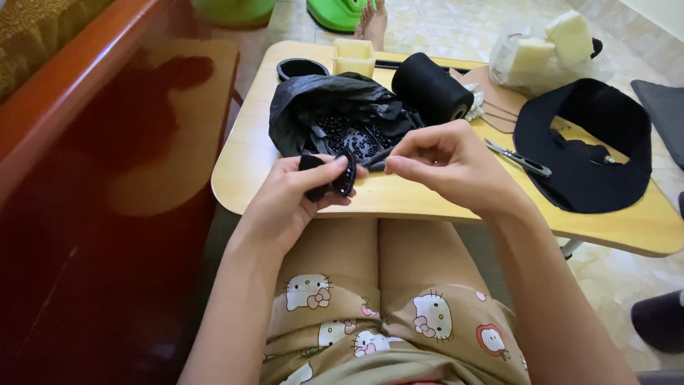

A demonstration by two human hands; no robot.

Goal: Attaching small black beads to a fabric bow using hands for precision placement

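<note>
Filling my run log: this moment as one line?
left hand: holds black beaded piece | right hand: pinched beside it | black bag of beads: open behind

On the tabletop (pixel 249 157), a bag (pixel 320 107) of beads (pixel 349 139) lies left of the thread spool (pixel 431 89); scissors (pixel 519 158) lie right.

Small black beaded piece (pixel 335 178), prob. fabric, upright, over table edge.

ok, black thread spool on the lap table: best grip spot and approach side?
Grip the black thread spool across its round body, coming from above. It lies on its side, end facing the camera, with the black bag against its left; its top is unobstructed.
</note>
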